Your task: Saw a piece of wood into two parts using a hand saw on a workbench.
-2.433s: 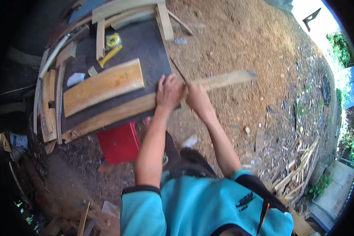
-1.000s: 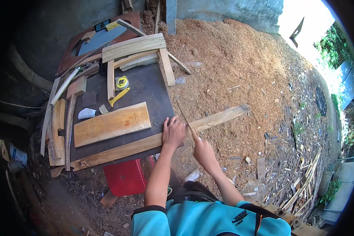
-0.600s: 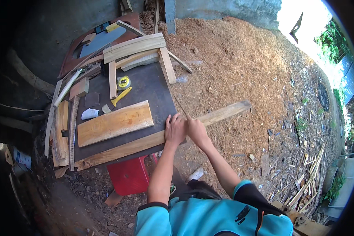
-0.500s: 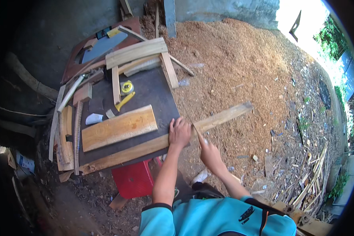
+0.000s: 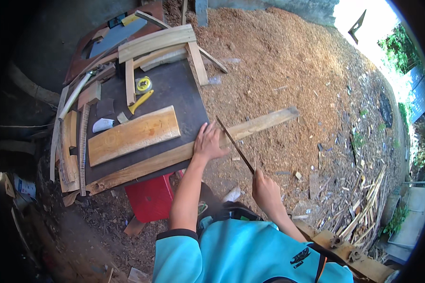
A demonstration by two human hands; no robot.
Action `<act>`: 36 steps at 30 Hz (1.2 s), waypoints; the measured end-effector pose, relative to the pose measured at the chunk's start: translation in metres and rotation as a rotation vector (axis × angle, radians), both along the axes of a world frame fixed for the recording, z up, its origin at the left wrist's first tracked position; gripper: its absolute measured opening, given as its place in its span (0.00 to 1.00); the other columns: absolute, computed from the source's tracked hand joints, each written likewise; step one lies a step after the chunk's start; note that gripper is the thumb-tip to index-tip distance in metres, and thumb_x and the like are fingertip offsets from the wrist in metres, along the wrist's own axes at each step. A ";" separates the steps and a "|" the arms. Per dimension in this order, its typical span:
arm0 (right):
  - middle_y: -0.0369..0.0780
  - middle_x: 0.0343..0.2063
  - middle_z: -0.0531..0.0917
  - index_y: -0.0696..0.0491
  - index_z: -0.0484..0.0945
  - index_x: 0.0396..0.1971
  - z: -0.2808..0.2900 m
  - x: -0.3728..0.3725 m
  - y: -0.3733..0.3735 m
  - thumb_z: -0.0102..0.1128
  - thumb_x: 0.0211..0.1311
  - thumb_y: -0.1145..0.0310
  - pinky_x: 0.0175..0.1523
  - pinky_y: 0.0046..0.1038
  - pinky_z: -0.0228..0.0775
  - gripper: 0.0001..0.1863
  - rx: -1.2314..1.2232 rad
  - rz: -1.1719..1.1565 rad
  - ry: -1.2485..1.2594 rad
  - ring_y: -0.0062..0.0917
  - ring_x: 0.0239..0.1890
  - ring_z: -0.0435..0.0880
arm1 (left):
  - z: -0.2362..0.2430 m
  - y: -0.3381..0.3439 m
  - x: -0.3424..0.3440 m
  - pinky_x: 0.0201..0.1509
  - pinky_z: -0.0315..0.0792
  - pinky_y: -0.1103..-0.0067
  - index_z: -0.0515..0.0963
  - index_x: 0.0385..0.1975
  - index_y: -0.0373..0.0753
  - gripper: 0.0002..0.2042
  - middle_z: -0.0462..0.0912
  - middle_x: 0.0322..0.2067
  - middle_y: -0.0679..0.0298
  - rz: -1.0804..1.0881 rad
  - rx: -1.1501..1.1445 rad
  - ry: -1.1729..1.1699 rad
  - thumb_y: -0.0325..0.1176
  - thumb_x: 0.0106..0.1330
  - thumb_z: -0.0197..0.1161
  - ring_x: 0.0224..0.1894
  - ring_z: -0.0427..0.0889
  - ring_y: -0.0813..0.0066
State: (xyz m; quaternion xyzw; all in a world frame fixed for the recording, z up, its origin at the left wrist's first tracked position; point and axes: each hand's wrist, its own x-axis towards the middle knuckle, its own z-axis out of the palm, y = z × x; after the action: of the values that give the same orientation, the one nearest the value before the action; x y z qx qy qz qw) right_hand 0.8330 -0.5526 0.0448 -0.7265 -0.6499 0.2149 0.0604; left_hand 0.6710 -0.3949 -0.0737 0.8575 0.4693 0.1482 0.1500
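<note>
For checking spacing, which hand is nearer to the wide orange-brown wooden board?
Left. The left hand is just right of the board; the right hand is farther right and lower.

1 tape measure (image 5: 144, 84) lies just beside 1 yellow-handled tool (image 5: 141, 102).

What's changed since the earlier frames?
Right hand has pulled back toward the body, away from the left hand, drawing the blade with it; no new grip or release. Unchanged: left hand on the board, board across the table edge, tape and brush on the table.
</note>
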 end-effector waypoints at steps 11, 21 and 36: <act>0.52 0.20 0.79 0.61 0.67 0.31 -0.045 -0.033 0.054 0.51 0.48 0.79 0.30 0.42 0.75 0.09 -0.006 0.003 0.001 0.46 0.26 0.82 | -0.015 0.002 0.010 0.68 0.48 0.70 0.71 0.39 0.33 0.24 0.74 0.48 0.52 0.078 -0.059 0.076 0.37 0.40 0.66 0.60 0.65 0.65; 0.53 0.22 0.78 0.62 0.69 0.30 -0.059 -0.041 0.059 0.51 0.46 0.80 0.32 0.43 0.73 0.08 -0.055 -0.074 0.115 0.47 0.27 0.81 | -0.014 0.002 0.000 0.68 0.49 0.69 0.71 0.37 0.32 0.21 0.75 0.44 0.54 0.081 -0.139 0.158 0.35 0.41 0.63 0.58 0.66 0.65; 0.49 0.17 0.74 0.58 0.64 0.25 0.048 0.001 0.000 0.52 0.58 0.71 0.25 0.43 0.66 0.09 0.057 -0.063 -0.022 0.45 0.20 0.76 | -0.004 0.003 0.014 0.68 0.48 0.70 0.72 0.37 0.33 0.19 0.75 0.44 0.55 0.076 -0.130 0.119 0.32 0.42 0.62 0.57 0.66 0.65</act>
State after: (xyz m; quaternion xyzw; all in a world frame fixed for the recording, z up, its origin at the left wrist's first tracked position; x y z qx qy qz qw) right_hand 0.8337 -0.5529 0.0926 -0.7470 -0.6332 0.1861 0.0805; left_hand 0.6850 -0.3922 -0.0779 0.8348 0.5181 0.0718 0.1717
